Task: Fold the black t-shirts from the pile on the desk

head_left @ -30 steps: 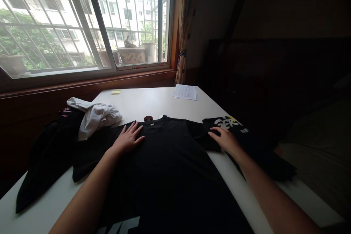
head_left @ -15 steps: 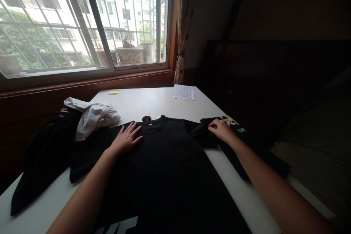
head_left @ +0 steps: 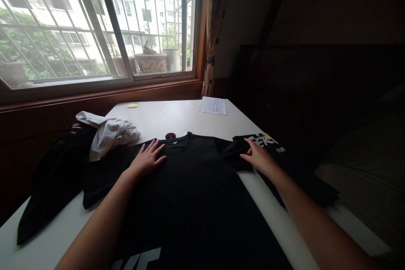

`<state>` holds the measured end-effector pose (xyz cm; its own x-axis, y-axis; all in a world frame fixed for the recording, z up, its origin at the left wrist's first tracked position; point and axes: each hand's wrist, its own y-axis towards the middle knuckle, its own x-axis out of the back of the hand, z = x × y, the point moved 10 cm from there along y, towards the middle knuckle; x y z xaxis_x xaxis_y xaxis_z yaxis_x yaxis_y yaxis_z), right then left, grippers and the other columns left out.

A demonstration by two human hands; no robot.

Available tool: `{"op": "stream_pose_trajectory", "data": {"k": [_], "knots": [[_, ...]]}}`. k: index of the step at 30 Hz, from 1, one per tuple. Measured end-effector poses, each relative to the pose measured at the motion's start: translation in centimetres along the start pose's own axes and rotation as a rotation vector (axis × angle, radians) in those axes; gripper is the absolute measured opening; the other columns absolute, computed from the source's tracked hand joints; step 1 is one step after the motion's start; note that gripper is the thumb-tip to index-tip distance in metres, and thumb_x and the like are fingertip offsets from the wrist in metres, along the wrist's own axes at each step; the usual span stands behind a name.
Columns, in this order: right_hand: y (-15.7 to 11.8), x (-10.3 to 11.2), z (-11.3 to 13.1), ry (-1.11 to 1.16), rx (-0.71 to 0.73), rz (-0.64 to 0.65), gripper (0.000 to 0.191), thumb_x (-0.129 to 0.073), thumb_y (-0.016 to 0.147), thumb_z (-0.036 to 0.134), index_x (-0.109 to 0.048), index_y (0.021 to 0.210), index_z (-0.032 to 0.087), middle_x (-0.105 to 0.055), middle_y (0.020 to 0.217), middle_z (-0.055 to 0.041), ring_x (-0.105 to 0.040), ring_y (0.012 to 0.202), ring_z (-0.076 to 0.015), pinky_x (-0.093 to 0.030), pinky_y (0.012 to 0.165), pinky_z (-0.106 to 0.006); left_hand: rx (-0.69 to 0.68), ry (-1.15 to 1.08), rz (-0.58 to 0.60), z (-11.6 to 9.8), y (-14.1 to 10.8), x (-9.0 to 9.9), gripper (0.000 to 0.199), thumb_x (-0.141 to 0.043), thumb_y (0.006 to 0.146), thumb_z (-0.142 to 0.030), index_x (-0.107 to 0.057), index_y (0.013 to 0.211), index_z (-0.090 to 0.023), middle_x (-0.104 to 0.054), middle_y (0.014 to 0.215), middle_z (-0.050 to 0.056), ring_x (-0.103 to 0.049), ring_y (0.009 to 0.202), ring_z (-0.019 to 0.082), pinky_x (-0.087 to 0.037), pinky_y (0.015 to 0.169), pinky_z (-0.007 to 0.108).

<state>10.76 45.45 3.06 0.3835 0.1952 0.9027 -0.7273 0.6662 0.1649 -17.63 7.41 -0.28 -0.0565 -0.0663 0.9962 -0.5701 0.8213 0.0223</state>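
Note:
A black T-shirt (head_left: 193, 194) lies spread on the white table, its collar towards the window and a pale print near my body. My left hand (head_left: 147, 158) rests flat on the shirt's left shoulder, fingers spread. Over the right sleeve is my right hand (head_left: 257, 156), thumb and forefinger apart with nothing visible between them; its other fingers are partly hidden. Beside that sleeve lies another black garment (head_left: 297, 173) with white and yellow lettering, partly behind my right forearm.
Left of the shirt are a crumpled white cloth (head_left: 110, 133) and a dark garment (head_left: 50, 190). Printed papers (head_left: 213, 105) and a yellow note (head_left: 132, 105) lie at the far end of the white table (head_left: 167, 114). A barred window (head_left: 95, 29) stands behind.
My right hand has opened from a pinch at the right sleeve; thumb and forefinger are now apart. My left hand stays flat on the shirt. The view has shifted slightly.

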Motion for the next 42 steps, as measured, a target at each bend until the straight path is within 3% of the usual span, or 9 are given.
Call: {"op": "stream_pose_trajectory", "data": {"k": [5,10,16,24,29,32,35,39,42], "knots": [[-0.5,-1.0,-1.7,0.065,-0.047,0.038,0.079,-0.07,0.078,0.039,-0.042,0.151,0.025,-0.068,0.101,-0.0044,-0.065,0.095,-0.0249,-0.05,0.083,-0.036,0.0,0.002,0.0,-0.1,-0.1,0.1,0.073,-0.028,0.1,-0.07,-0.03,0.16,-0.028,-0.012,0.169,0.006,-0.009,0.157,0.028,-0.01,0.125,0.058],[-0.8,-1.0,-3.0,0.093,-0.07,-0.06,0.077,-0.073,0.073,0.037,-0.05,0.145,0.027,-0.065,0.113,-0.0067,-0.065,0.102,-0.026,-0.051,0.087,-0.036,0.002,0.002,0.005,-0.1,-0.1,0.1,0.074,-0.028,0.099,-0.07,-0.03,0.16,-0.028,-0.012,0.169,0.006,-0.009,0.157,0.028,-0.01,0.126,0.058],[-1.6,-0.2,-1.9,0.204,0.005,-0.131,0.066,-0.067,0.077,0.037,-0.057,0.141,0.025,-0.066,0.103,-0.0055,-0.063,0.076,-0.0202,-0.054,0.079,-0.037,0.006,-0.013,0.018,0.0,0.1,-0.1,0.071,-0.027,0.1,-0.069,-0.029,0.16,-0.03,-0.01,0.17,0.004,-0.008,0.158,0.028,-0.009,0.125,0.059],[-2.4,-0.5,-1.1,0.204,-0.003,0.004,0.075,-0.065,0.082,0.044,-0.045,0.153,0.03,-0.068,0.105,-0.0053,-0.065,0.084,-0.023,-0.052,0.078,-0.036,0.023,-0.108,0.101,0.1,0.2,0.5,0.069,-0.028,0.1,-0.069,-0.034,0.158,-0.033,-0.015,0.17,0.005,-0.007,0.158,0.028,-0.011,0.125,0.059],[-2.4,-0.4,-1.3,0.285,-0.022,0.01,0.056,-0.063,0.081,0.039,-0.063,0.136,0.029,-0.066,0.094,-0.0038,-0.064,0.084,-0.0225,-0.051,0.077,-0.035,0.043,-0.057,0.193,-0.4,1.2,1.3,0.07,-0.04,0.096,-0.069,-0.04,0.155,-0.03,-0.02,0.168,0.009,-0.008,0.156,0.037,-0.018,0.121,0.065],[-2.4,-0.3,-1.1,0.337,-0.006,0.008,0.051,-0.061,0.081,0.037,-0.065,0.131,0.028,-0.064,0.09,-0.0024,-0.064,0.083,-0.0218,-0.051,0.079,-0.035,-0.019,0.011,0.205,-2.6,2.3,2.7,0.067,-0.049,0.096,-0.061,-0.037,0.156,-0.033,-0.017,0.169,0.007,-0.009,0.155,0.042,-0.02,0.116,0.073],[-2.3,-0.2,-1.1,0.364,-0.007,0.01,0.051,-0.059,0.082,0.036,-0.063,0.132,0.027,-0.062,0.09,-0.0017,-0.063,0.08,-0.0208,-0.051,0.079,-0.035,-0.114,0.042,0.212,-6.5,3.4,3.9,0.064,-0.052,0.097,-0.054,-0.036,0.156,-0.034,-0.017,0.17,0.007,-0.01,0.155,0.044,-0.024,0.112,0.078],[-2.3,-0.2,-1.6,0.369,-0.044,-0.005,0.05,-0.059,0.084,0.036,-0.062,0.133,0.028,-0.063,0.096,-0.0031,-0.065,0.088,-0.0228,-0.052,0.084,-0.037,-0.337,0.07,0.154,-14.7,4.7,4.2,0.059,-0.048,0.101,-0.046,-0.038,0.156,-0.026,-0.028,0.166,0.012,-0.015,0.156,0.038,-0.02,0.12,0.069],[-2.4,-0.7,-1.9,0.419,-0.059,0.023,0.056,-0.063,0.084,0.038,-0.056,0.138,0.029,-0.066,0.099,-0.0041,-0.066,0.094,-0.0251,-0.052,0.085,-0.038,-0.463,-0.006,0.08,-20.9,5.6,2.9,0.059,-0.041,0.104,-0.045,-0.034,0.158,-0.021,-0.026,0.167,0.012,-0.016,0.156,0.032,-0.022,0.123,0.06]]}}
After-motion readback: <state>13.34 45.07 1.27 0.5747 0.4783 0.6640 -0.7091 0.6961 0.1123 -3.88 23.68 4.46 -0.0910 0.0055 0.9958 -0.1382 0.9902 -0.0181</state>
